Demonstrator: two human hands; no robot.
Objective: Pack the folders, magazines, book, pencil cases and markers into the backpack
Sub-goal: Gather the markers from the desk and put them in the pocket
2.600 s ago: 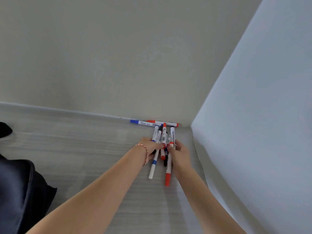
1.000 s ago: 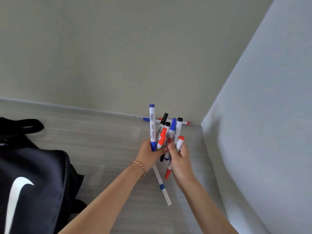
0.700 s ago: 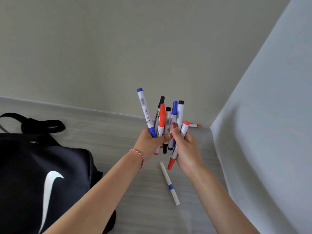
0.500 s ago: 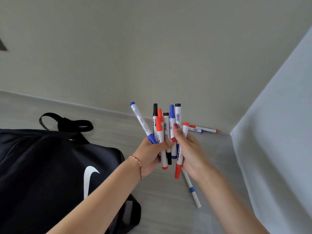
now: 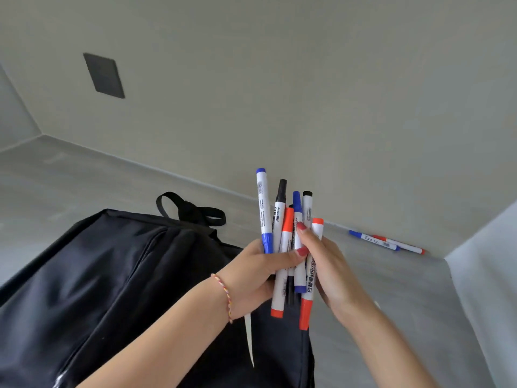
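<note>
both hands hold one bundle of markers [image 5: 291,247] upright over the near right part of the black backpack [image 5: 112,289]. left hand [image 5: 257,273] wraps the bundle from the left, thumb across the front, fingers curled round the barrels. right hand [image 5: 330,273] grips it from the right, forefinger and thumb pinching the front markers. caps blue, black and red, some pointing up, some down. backpack lies flat on the grey floor [image 5: 391,289], carry loop [image 5: 193,208] toward the back wall [image 5: 279,93]. two loose markers [image 5: 386,242], one blue-capped, one red-capped, lie on the floor along the foot of the back wall near the right corner, well apart from the hands. braided bracelet [image 5: 223,295] on the left wrist. dark plate [image 5: 104,76] on the wall, upper left.
</note>
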